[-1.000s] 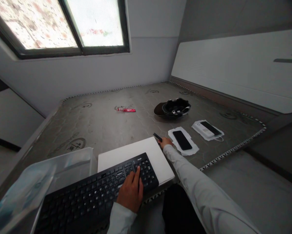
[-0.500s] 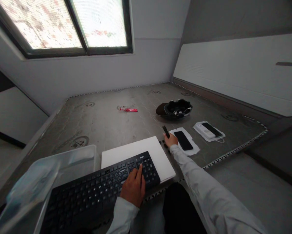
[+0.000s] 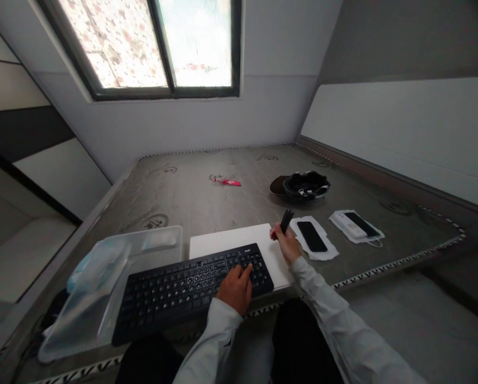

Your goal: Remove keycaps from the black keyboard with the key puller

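Observation:
A black keyboard [image 3: 183, 285] lies slanted, partly over a white flat box [image 3: 231, 234] and a clear plastic container. My left hand [image 3: 236, 288] rests on the number-pad end, its index finger stretched onto the keys and no object in its grasp. Just past the keyboard's right end, my right hand [image 3: 285, 242] is closed around a slim black stick-like tool [image 3: 287, 217], which points up and away. What kind of tool it is, I cannot make out. Near that hand, a dark phone [image 3: 311, 236] lies on a white wrapper.
The clear container [image 3: 143, 242] with plastic wrapping stands at the left. A white device [image 3: 354, 226] with a dark screen and a cable lies at right on another wrapper. Farther back are a dark cap [image 3: 306, 186] and a red packet [image 3: 231, 182] on the grey mattress [image 3: 191, 197].
My right hand has lifted from small black pieces beside the white box and come nearer the keyboard, the tool still in it. My left hand stays on the keys. The view has shifted left.

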`<state>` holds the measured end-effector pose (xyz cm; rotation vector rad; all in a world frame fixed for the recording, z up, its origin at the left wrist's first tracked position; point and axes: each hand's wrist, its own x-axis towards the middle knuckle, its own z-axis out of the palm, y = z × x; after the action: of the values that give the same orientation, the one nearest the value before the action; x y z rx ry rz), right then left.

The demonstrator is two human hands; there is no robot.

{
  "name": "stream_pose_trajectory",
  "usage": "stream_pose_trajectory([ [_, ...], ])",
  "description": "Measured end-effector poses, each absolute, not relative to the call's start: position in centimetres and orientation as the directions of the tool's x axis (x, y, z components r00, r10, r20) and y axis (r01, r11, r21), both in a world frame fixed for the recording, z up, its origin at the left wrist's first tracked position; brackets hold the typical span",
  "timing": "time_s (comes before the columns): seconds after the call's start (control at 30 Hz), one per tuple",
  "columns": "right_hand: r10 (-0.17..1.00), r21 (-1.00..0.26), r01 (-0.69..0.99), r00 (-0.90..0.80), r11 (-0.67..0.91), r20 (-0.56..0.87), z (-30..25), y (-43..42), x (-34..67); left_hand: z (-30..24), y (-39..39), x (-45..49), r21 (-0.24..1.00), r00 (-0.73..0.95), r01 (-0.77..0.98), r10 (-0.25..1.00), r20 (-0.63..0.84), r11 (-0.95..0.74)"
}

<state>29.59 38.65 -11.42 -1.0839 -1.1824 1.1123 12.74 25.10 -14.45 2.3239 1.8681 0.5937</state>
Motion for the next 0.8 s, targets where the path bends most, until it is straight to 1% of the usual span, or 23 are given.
stream_pose_trajectory([
  [0.07, 0.998, -0.960, -0.274, 0.009, 0.065, 0.065, -11.1, 37.3, 27.9, -14.4, 25.0, 12.7, 0.315, 0.171, 0.917, 0.956, 0.239, -0.243],
  [0.13, 1.000, -0.902, -0.432, -0.016, -0.005, 0.002, -11.0, 36.3, 26.6, -14.4, 25.0, 12.7, 0.318, 0.174, 0.916, 0.956, 0.238, -0.246],
  [0.23, 0.994, -0.836, -0.537, -0.066, -0.111, -0.089, -11.2, 35.5, 25.4, -14.4, 24.9, 12.7, 0.328, 0.175, 0.912, 0.957, 0.231, -0.246],
  [0.3, 0.983, -0.820, -0.544, -0.107, -0.181, -0.146, -11.6, 35.2, 25.0, -14.3, 25.0, 12.7, 0.335, 0.179, 0.909, 0.957, 0.229, -0.250],
  [0.37, 0.976, -0.828, -0.518, -0.123, -0.216, -0.178, -12.0, 34.9, 24.8, -14.3, 25.0, 12.7, 0.340, 0.183, 0.905, 0.955, 0.233, -0.256],
  [0.5, 0.980, -0.863, -0.465, -0.082, -0.197, -0.180, -12.6, 34.7, 24.6, -14.4, 25.0, 12.6, 0.337, 0.187, 0.905, 0.954, 0.235, -0.260],
  [0.6, 0.982, -0.857, -0.481, -0.048, -0.185, -0.184, -12.8, 34.8, 24.6, -14.4, 25.0, 12.6, 0.329, 0.188, 0.907, 0.953, 0.239, -0.261],
  [0.8, 0.973, -0.832, -0.514, -0.024, -0.209, -0.230, -12.9, 35.0, 24.4, -14.3, 24.9, 12.7, 0.317, 0.186, 0.912, 0.952, 0.243, -0.259],
])
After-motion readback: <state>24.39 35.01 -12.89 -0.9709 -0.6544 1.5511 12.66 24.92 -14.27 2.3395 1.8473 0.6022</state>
